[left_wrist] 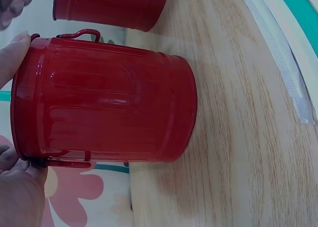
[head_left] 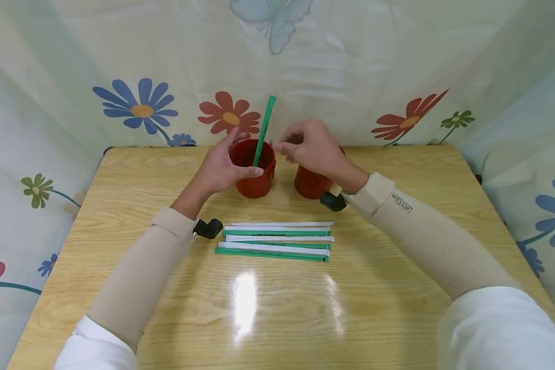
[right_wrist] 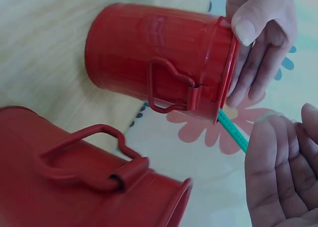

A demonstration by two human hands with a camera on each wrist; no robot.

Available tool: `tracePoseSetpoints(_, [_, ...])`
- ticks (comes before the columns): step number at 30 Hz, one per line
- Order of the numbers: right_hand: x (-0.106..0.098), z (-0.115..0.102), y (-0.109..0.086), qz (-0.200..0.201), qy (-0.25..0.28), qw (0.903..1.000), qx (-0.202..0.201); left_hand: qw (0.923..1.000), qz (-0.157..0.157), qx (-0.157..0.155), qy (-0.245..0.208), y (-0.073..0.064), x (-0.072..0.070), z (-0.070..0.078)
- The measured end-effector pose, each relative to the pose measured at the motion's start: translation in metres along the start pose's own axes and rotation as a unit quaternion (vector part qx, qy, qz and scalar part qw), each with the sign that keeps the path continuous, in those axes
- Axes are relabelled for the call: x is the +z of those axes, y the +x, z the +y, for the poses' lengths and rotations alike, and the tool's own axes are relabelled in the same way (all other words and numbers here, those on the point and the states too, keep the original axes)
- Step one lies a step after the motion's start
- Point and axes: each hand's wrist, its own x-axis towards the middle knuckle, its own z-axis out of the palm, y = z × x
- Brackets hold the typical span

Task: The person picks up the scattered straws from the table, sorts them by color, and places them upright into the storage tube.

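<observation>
My left hand grips a small red metal bucket by its rim, thumb at the near side and fingers at the far side. The bucket stands upright on the table, one wire handle facing the second bucket. A green paper-wrapped straw leans inside it, its upper part sticking out above the rim. My right hand hovers just right of the straw, fingers loosely curled and nothing between them. Beneath that hand stands a second red bucket, its mouth mostly hidden in the head view.
Several wrapped straws, green and white, lie side by side in front of the buckets on the wooden table. A flowered curtain hangs close behind the table's back edge and along both sides.
</observation>
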Motion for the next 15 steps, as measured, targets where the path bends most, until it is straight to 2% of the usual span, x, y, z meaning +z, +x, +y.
tracePoseSetpoints(5, [-0.009, 0.005, -0.012, -0.007, 0.064, 0.9979, 0.014, 1.0000, -0.001, -0.008, 0.006, 0.001, -0.001, 0.003])
tracePoseSetpoints(9, [-0.015, 0.005, -0.024, -0.003, 0.071, 0.9973, 0.016, 1.0000, 0.006, -0.002, 0.004, 0.002, -0.002, 0.003])
tracePoseSetpoints(15, [-0.016, 0.012, -0.045, -0.023, 0.075, 0.9964, 0.031, 1.0000, 0.001, -0.006, 0.003, 0.002, -0.001, 0.003])
